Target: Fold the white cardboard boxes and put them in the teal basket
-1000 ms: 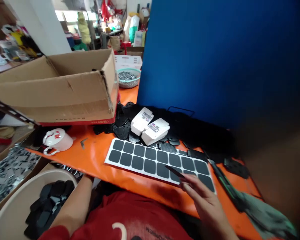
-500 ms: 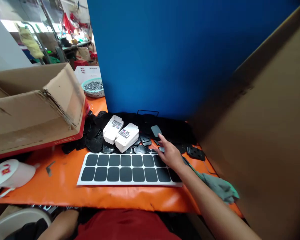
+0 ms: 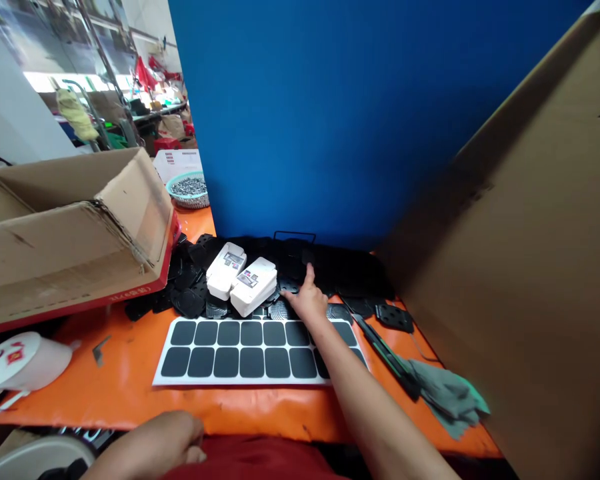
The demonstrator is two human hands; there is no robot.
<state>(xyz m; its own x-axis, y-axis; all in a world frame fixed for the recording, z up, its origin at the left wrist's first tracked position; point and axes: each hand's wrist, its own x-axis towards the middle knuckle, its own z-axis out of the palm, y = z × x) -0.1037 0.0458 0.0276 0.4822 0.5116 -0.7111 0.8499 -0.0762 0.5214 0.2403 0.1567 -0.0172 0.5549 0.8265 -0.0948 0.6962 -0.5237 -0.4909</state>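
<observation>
Right hand (image 3: 311, 303) beyond white sheet (image 3: 245, 381), matte round-cornered squares (image 3: 252, 363).

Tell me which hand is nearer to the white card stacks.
Right. The right hand is just to the right of the white card stacks; the left hand is farther off, by the near edge of the orange table.

Just below the near edge of the orange table (image 3: 125, 397), my dark red top (image 3: 255, 460) shows, its cloth softly creased. My left hand (image 3: 175, 437) and right hand (image 3: 310, 302) are bare, and so is my right forearm (image 3: 367, 397), which narrows smoothly toward the wrist.
</observation>
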